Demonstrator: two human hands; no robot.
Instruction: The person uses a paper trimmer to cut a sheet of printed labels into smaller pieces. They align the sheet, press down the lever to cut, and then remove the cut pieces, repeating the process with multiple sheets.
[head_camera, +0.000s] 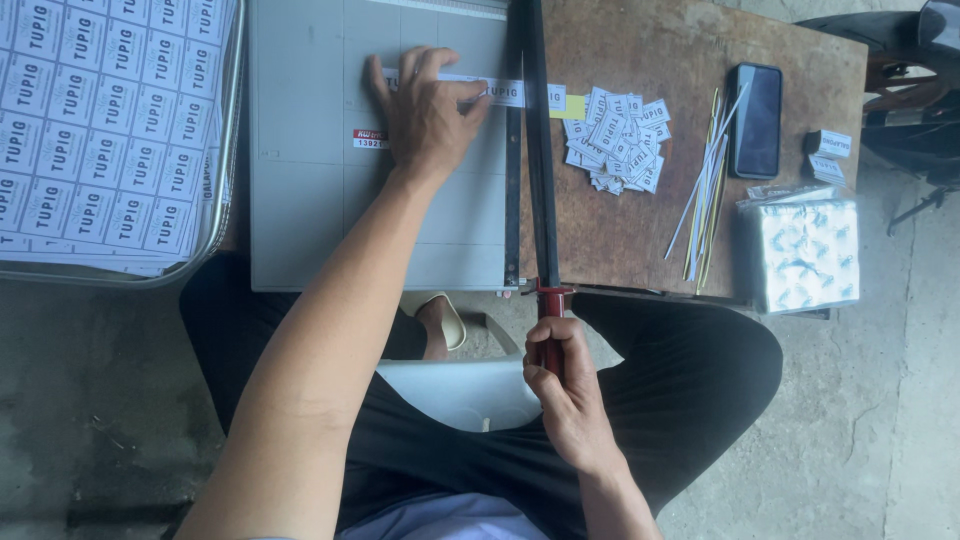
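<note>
A: Nearest the lens: right hand (563, 385), fist closed around red handle (551, 330) of cutter arm (538, 150). Arm lying low along right edge of grey cutting board (300, 200).

B: Noted. Left hand?

A: Left hand (428, 115) palm down on board, fingers spread and pressing flat on paper strip (500, 92). Not curled around anything; just holding strip down.

B: Position of strip?

A: Lying crosswise near far end of board, running under fingertips and passing beneath cutter arm. Short end sticking out on right of arm, touching small yellow scrap (573, 106).

B: Right of cutter?

A: Brown wooden table (640, 230). Heap of cut white labels (615, 140) just beside yellow scrap. Further right, bundle of thin paper trimmings (705, 185), then black phone (757, 120) face up. Wrapped packet (803, 255) with pale blue pattern at near right corner; two small label stacks (827, 155) beyond it.

B: Left of board?

A: Metal tray (225, 180) holding uncut printed sheets (100, 120), rows of white labels. Tray edge just beside board.

B: Below table?

A: Dark trousers (680, 370), seated posture, white stool (460, 390) between knees, foot in pale sandal (440, 320) on concrete floor (90, 400).
</note>
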